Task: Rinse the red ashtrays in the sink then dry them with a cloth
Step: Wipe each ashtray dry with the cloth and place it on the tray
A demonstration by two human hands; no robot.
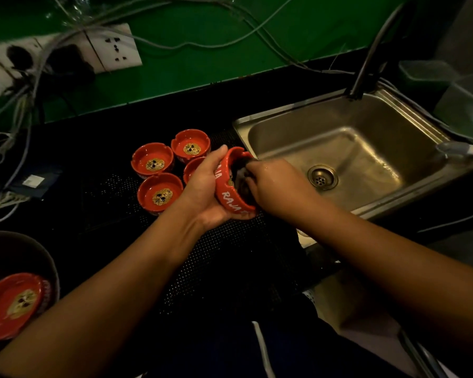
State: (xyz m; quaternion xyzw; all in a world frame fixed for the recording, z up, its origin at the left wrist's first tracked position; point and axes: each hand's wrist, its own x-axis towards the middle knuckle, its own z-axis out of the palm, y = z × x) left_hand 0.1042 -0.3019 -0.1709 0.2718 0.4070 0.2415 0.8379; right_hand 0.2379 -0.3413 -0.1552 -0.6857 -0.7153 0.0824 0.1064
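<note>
Left hand (pixel 202 186): it grips a red ashtray (pixel 231 196) by its side and tips it so the open top faces right.
Right hand (pixel 277 186): its fingers are curled tight on a dark cloth (pixel 242 177) and push it into the ashtray.
Where the ashtray is: up in the air over the black bench (pixel 230 255), just left of the sink (pixel 352 148).
Step now: I think this is the drying part. The cloth is wiping the inside.
Next move: the cloth should go all round the inside and the rim. Then the ashtray can go down with the others.
Other ashtrays: four sit close together on the bench, just left of the hands. They look like the finished ones.
One more (pixel 13 302): it sits in a dark bowl (pixel 49 257), near and far left. It may need a rinse.
Sink: no water is running that I can see.
</note>
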